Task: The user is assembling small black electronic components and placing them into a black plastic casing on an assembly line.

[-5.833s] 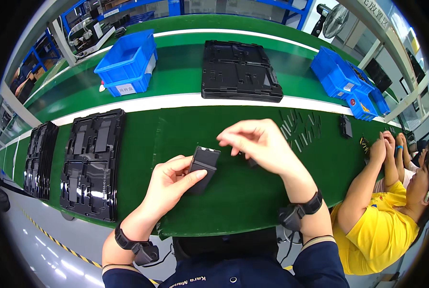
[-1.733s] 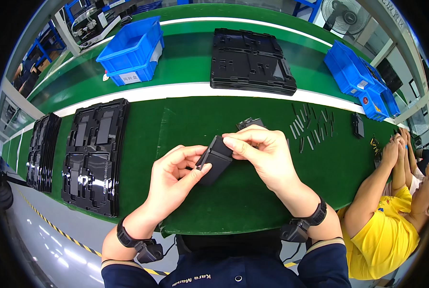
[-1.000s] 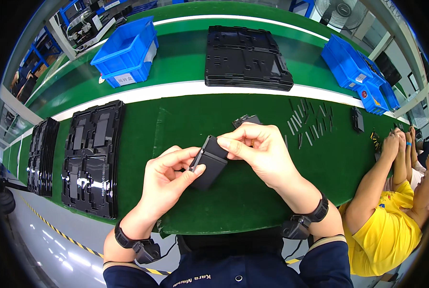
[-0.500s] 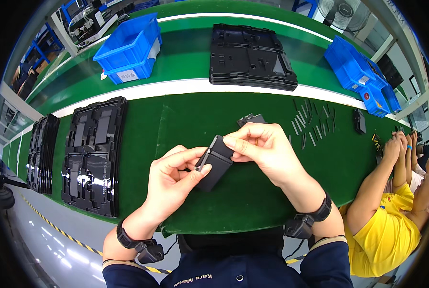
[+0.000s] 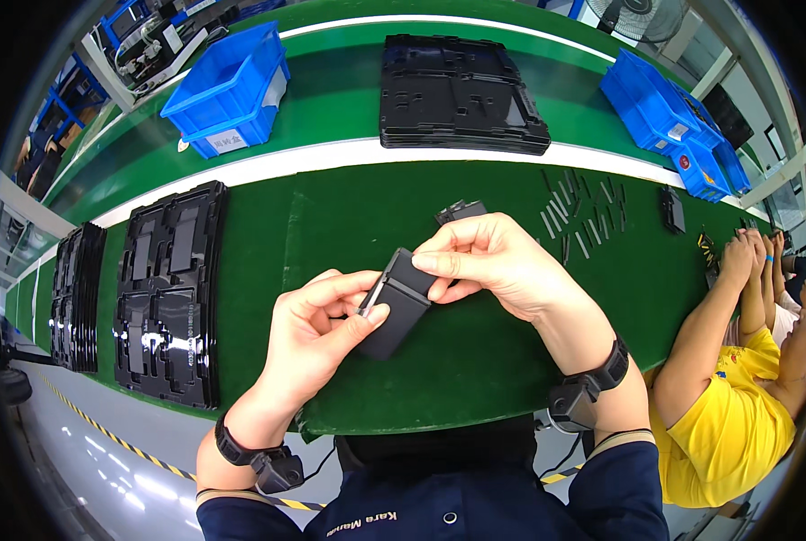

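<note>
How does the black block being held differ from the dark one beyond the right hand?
The held black block is between the left hand and right hand; the farther dark block lies on the green mat. The held black block shows a broad face; the farther dark block is partly hidden. Both are dark.

This looks like a factory workshop with an assembly line: a long green table carries stacked moulded black trays toward its left side and blue plastic bins beyond a white strip, while a co-worker in yellow sits along its near edge, farther right. Yellow-and-black tape marks the grey floor.
</note>
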The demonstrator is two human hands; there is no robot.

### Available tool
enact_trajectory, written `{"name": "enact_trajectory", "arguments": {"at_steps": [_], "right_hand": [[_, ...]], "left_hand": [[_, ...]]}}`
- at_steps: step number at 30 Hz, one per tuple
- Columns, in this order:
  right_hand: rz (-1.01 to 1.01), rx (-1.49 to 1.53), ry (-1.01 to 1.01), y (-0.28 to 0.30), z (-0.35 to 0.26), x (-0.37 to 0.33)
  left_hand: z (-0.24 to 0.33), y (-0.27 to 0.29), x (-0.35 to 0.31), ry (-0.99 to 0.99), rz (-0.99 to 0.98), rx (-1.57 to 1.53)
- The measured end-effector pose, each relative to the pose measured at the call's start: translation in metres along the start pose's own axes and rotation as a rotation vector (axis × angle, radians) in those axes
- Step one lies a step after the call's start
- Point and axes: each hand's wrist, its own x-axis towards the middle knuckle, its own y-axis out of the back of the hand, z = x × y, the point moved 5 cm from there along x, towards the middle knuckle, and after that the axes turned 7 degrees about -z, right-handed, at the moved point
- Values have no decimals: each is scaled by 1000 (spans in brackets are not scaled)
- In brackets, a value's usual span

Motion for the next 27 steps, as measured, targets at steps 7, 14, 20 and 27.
{"name": "enact_trajectory", "arguments": {"at_steps": [7,14,20,27], "right_hand": [[-1,-34,16,-1,4,1],[-190,-79,90,-9,6,0],[35,-14,109,-6,6,3],[93,-64,155,-9,3,2]], "left_hand": [[-1,1,1,30,-3,4],[-6,-2,-1,146,-41,-70],[44,-9,-1,-406,122,870],[34,-15,-2,-518,74,1175]]}}
